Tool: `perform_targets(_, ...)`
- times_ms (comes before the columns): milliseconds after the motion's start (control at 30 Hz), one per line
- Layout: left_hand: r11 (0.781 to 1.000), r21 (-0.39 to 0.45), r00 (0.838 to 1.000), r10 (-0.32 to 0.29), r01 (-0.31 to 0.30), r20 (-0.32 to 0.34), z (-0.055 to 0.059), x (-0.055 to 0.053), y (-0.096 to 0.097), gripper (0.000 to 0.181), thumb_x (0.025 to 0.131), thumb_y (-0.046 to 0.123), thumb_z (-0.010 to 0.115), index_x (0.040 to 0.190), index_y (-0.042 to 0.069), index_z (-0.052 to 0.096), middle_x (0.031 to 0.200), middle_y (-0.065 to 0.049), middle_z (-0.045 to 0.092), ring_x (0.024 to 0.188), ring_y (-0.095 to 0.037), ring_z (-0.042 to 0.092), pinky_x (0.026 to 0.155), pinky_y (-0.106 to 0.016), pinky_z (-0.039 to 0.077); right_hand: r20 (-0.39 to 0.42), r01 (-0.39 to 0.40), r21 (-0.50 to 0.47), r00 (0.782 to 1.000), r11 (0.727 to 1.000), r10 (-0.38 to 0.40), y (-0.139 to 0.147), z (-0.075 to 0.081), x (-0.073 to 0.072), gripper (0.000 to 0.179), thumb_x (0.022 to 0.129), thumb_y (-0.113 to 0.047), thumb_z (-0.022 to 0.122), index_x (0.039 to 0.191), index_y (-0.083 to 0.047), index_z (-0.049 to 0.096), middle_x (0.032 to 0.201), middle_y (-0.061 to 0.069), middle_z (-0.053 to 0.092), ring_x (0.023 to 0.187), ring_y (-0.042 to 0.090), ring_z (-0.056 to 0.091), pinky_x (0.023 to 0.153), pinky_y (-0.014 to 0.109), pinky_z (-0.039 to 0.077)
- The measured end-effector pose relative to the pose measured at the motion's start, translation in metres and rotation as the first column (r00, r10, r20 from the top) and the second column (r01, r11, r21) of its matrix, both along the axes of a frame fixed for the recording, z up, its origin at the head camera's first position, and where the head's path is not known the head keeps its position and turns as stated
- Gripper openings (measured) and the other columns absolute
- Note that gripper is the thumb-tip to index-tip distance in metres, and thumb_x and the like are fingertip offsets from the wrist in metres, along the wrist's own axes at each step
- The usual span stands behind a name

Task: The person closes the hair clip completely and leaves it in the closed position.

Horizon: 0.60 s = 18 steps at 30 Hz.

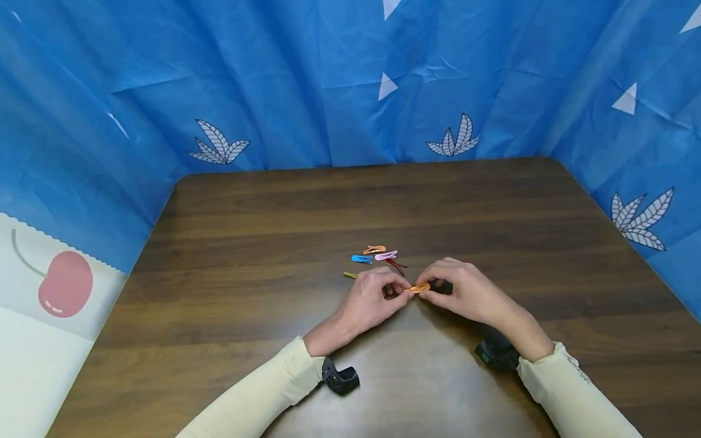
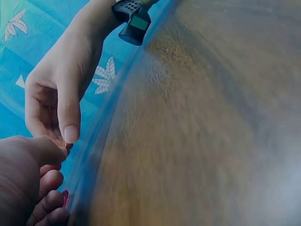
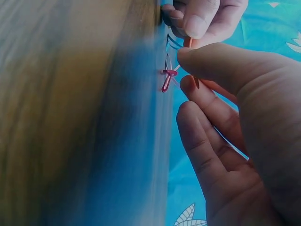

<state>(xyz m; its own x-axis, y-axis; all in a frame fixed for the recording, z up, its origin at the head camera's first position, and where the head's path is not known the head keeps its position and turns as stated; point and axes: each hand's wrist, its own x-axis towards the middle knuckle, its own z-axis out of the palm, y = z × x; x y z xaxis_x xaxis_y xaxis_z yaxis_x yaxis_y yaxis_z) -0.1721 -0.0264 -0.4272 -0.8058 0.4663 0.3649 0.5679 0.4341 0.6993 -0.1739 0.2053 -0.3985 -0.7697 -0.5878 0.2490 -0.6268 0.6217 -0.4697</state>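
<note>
An orange snap hair clip (image 1: 419, 288) is held between both hands above the middle of the table. My left hand (image 1: 373, 299) pinches one end between thumb and fingers, and my right hand (image 1: 463, 289) pinches the other. In the right wrist view, the tip of the orange clip (image 3: 196, 83) shows under the right thumb. Just beyond the left hand lie a blue clip (image 1: 362, 259), a pink clip (image 1: 386, 256), a second orange clip (image 1: 375, 249) and a dark red clip (image 1: 396, 266). A yellow clip (image 1: 350, 275) is partly hidden by the left hand.
The brown wooden table (image 1: 257, 216) extends on all sides of the hands. Behind it and to the right hangs a blue curtain (image 1: 299, 72) with leaf prints. Black wrist cameras (image 1: 340, 378) sit under both forearms, close to the tabletop.
</note>
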Motion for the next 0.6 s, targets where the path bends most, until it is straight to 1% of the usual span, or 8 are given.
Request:
perform_targets(133,0.999,-0.044,1.000,0.017,-0.018,-0.019,0.000,-0.001,0.004,0.006,0.091,0.017,0.079,0.090,0.011,0.079,0.081,0.003,0.066,0.073,-0.007,0.058,0.068,-0.015,0.044,-0.007,0.010,0.022,1.000,1.000,-0.010,0.002,-0.001,0.000,0.022,0.088,-0.015,0.083,0.109,-0.020,0.078,0.104,-0.010,0.073,0.088,0.007,0.062,0.077,0.030,0.057)
perform_targets(267,0.996,-0.087,0.998,0.027,-0.032,-0.052,0.000,-0.001,0.008,0.006,0.091,0.018,0.078,0.091,0.012,0.079,0.081,0.003,0.066,0.073,-0.008,0.058,0.069,-0.016,0.043,-0.007,0.015,0.034,1.000,0.999,-0.015,0.002,-0.003,-0.001,0.021,0.089,-0.013,0.083,0.109,-0.018,0.079,0.105,-0.008,0.074,0.087,0.009,0.062,0.074,0.031,0.056)
perform_targets(467,0.994,-0.097,0.996,0.035,-0.043,-0.085,0.000,-0.003,0.010,0.004,0.090,0.015,0.078,0.092,0.012,0.080,0.082,0.002,0.067,0.074,-0.009,0.060,0.068,-0.018,0.045,-0.012,0.012,0.053,1.000,0.999,-0.011,0.004,-0.004,-0.003,0.016,0.090,-0.016,0.082,0.105,-0.020,0.079,0.102,-0.010,0.074,0.088,0.009,0.063,0.073,0.031,0.054)
perform_targets(600,0.992,-0.116,0.994,0.037,-0.048,-0.099,-0.001,-0.004,0.012,0.004,0.090,0.017,0.078,0.092,0.014,0.080,0.081,0.003,0.066,0.076,-0.010,0.059,0.070,-0.019,0.045,-0.024,0.014,0.062,1.000,0.998,-0.012,0.004,-0.005,-0.003,0.015,0.090,-0.017,0.082,0.104,-0.021,0.079,0.101,-0.010,0.074,0.089,0.010,0.064,0.074,0.032,0.054)
